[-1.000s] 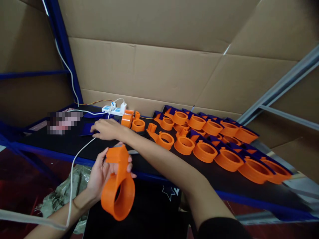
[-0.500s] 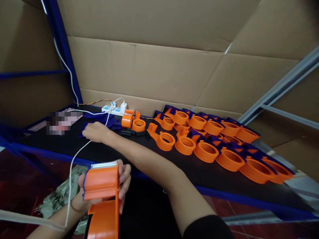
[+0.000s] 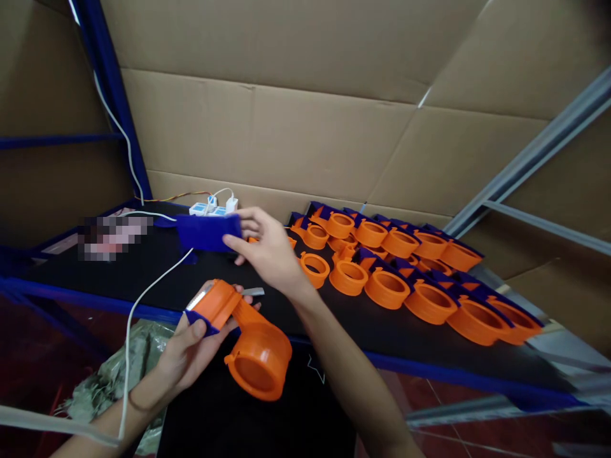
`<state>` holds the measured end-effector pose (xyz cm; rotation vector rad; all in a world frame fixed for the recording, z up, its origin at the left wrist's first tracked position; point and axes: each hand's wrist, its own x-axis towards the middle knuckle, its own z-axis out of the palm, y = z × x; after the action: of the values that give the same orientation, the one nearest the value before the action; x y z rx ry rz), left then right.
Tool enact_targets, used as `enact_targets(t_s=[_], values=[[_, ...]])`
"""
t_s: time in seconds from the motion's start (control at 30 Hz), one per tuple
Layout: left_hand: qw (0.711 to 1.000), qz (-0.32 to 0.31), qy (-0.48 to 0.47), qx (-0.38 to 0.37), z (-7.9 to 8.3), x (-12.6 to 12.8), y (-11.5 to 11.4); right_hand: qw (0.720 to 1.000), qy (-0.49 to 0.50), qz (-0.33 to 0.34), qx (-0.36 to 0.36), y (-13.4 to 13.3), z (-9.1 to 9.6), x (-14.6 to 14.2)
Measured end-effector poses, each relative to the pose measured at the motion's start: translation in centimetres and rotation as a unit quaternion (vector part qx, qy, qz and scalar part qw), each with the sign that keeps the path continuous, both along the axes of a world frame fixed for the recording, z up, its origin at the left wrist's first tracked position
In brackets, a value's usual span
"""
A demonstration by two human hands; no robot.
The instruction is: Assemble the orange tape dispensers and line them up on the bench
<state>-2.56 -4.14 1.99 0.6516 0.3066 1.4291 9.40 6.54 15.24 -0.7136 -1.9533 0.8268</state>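
Note:
An orange tape dispenser (image 3: 261,356) with a metal toothed blade and a dark blue side piece rests in my left hand (image 3: 188,350), whose thumb presses on the blue piece. Its round hub hangs down to the right. Above it, my right hand (image 3: 267,251) pinches a flat dark blue plate (image 3: 205,233) by its right end, thumb in front and fingers behind. A small grey strip (image 3: 252,292) sticks out beside the fingers of my left hand.
Rows of orange tape dispensers (image 3: 386,288) with blue parts cover the right side of the black table (image 3: 267,312). A white power strip (image 3: 203,208) stands at the back. A white cable (image 3: 136,324) hangs across the left front. Cardboard walls (image 3: 286,140) enclose the table.
My right hand has lifted a blue plate off the table and brought it rightward. My left hand has turned the dispenser, so its hub now points to the lower right.

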Motion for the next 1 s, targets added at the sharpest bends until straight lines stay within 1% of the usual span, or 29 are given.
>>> enact_targets(t_s=[0.03,0.1,0.17,0.23,0.3,0.33,0.4,0.47,0.57,0.67,0.77,0.83,0.9,1.0], values=[[1.000,0.008,0.005,-0.007,0.1,0.2,0.1,0.998,0.044,0.014,-0.051,-1.1,-0.2,2.0],[0.999,0.019,0.016,-0.026,0.4,0.6,0.3,0.988,0.074,0.046,-0.125,-3.1,-0.9,5.6],[0.999,0.017,0.017,-0.042,0.6,0.9,0.3,0.983,0.059,0.048,-0.170,-4.9,-1.8,8.4],[0.998,0.008,0.012,-0.056,0.6,1.1,0.3,0.981,0.014,0.027,-0.192,-6.2,-2.8,10.4],[0.998,0.017,0.012,-0.066,0.4,1.1,0.3,0.983,-0.039,-0.010,-0.179,-7.2,-3.7,11.5],[0.997,0.027,0.020,-0.068,0.2,1.1,0.2,0.985,-0.066,-0.030,-0.156,-7.6,-4.0,11.8],[0.996,0.041,0.044,-0.066,0.0,1.1,0.0,0.987,-0.120,-0.062,-0.086,-8.2,-4.5,12.0],[0.996,0.040,0.064,-0.057,-0.1,1.0,-0.1,0.983,-0.167,-0.080,-0.015,-8.6,-4.8,12.0],[0.996,0.036,0.068,-0.050,0.0,0.9,-0.4,0.972,-0.203,-0.107,0.048,-8.7,-5.0,11.9],[0.996,0.040,0.060,-0.049,0.2,1.0,-0.4,0.966,-0.215,-0.127,0.061,-8.6,-5.2,12.2],[0.997,0.053,0.047,-0.042,0.8,1.4,-0.2,0.968,-0.199,-0.139,0.065,-8.9,-4.8,12.6],[0.996,0.068,0.036,-0.047,1.3,1.6,0.1,0.973,-0.191,-0.120,0.056,-9.4,-4.3,12.8],[0.995,0.075,0.031,-0.058,1.6,1.7,0.3,0.976,-0.197,-0.084,0.038,-10.0,-3.7,12.7],[0.994,0.085,0.043,-0.061,1.7,1.7,0.2,0.975,-0.213,-0.057,0.020,-10.4,-3.4,12.3]])
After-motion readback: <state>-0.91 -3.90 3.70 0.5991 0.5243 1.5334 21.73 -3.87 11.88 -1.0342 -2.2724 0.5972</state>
